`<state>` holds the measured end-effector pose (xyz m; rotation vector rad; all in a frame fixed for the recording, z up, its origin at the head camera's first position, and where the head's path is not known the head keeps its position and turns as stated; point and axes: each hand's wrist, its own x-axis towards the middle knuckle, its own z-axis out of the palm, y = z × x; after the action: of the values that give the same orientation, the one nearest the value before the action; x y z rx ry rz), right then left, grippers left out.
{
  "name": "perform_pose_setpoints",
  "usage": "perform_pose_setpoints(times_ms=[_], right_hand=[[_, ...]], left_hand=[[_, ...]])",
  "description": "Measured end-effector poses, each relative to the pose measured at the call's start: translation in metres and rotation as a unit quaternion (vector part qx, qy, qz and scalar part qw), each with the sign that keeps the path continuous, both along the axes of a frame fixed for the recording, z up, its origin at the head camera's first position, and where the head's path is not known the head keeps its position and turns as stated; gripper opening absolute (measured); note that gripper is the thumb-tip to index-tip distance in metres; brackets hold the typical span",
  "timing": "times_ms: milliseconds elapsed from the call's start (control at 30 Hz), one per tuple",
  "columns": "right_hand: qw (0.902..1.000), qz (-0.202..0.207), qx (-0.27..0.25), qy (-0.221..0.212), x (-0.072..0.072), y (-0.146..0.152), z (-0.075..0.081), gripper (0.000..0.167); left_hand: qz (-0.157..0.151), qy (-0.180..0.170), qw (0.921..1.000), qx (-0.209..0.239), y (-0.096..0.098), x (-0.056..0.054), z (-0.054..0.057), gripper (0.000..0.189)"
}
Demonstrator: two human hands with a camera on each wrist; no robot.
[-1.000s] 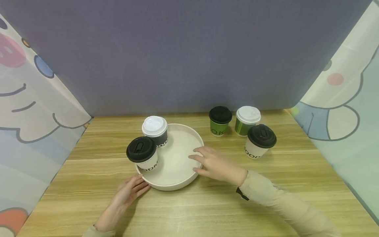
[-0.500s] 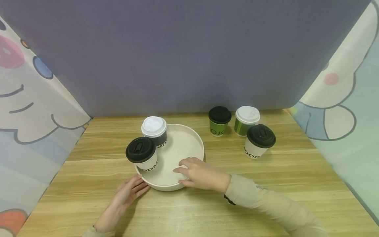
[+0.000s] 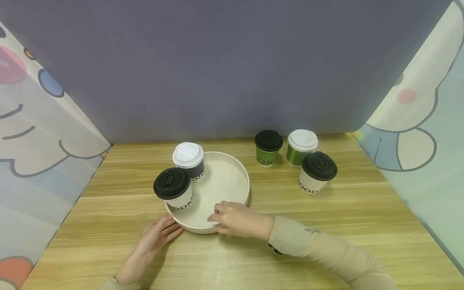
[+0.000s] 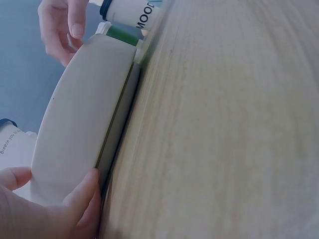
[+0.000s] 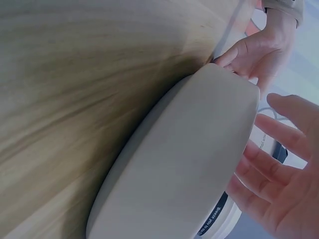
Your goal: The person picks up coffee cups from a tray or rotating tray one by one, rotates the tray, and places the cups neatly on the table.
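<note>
A round cream tray point(image 3: 226, 177) lies on the wooden table. On its left side stand a white paper coffee cup with a black lid point(image 3: 172, 184) and a dark paper cup with a white lid point(image 3: 188, 155). My left hand point(image 3: 154, 237) touches the tray's near-left side, thumb at the rim and fingers low along the outer wall point(image 4: 82, 114). My right hand point(image 3: 239, 219) is over the near-right rim. In the right wrist view its fingers point(image 5: 266, 169) reach over the rim, bent slightly, while the thumb point(image 5: 294, 107) stays apart from the wall.
Right of the tray stand a green cup with a black lid point(image 3: 268, 147), a green cup with a white lid point(image 3: 302, 147) and a white cup with a black lid point(image 3: 317, 173). A grey panel point(image 3: 232, 72) borders the table's back. Cartoon-printed curtains point(image 3: 409, 117) hang at both sides.
My right hand has moved left and nearer, from the tray's right edge to its near-right rim, its fingers bending a little more. My left hand, the tray and the cups look unmoved.
</note>
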<state>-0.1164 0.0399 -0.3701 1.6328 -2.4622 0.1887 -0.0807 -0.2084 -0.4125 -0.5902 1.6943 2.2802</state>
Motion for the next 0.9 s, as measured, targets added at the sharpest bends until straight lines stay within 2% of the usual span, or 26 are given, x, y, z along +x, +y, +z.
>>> perform_pose_setpoints(times_ms=[333,533,633,733,800,900], right_hand=[[0.9999,0.011,0.010,0.009,0.001,-0.002,-0.001,0.012],[0.9998,0.006,0.018,0.010,0.003,-0.001,-0.002,0.012],[0.9998,0.009,0.011,0.013,0.002,-0.002,-0.004,0.011],[0.9997,0.011,0.003,0.020,0.002,-0.002,-0.005,0.010],[0.9996,0.012,0.000,0.026,0.002,-0.002,-0.005,0.010],[0.9996,0.010,0.004,0.027,0.002,-0.002,-0.005,0.009]], left_hand=[[-0.003,0.003,1.0000,-0.002,0.000,0.000,0.001,0.037],[-0.008,0.004,0.9999,0.006,-0.001,0.000,0.000,0.031],[-0.022,0.003,0.9995,0.021,-0.005,-0.001,-0.002,0.021],[-0.056,0.011,0.9980,0.028,-0.013,-0.003,-0.005,0.016],[-0.073,0.014,0.9970,0.023,-0.018,-0.005,-0.007,0.019],[-0.091,0.020,0.9956,-0.008,-0.025,-0.009,-0.008,0.028]])
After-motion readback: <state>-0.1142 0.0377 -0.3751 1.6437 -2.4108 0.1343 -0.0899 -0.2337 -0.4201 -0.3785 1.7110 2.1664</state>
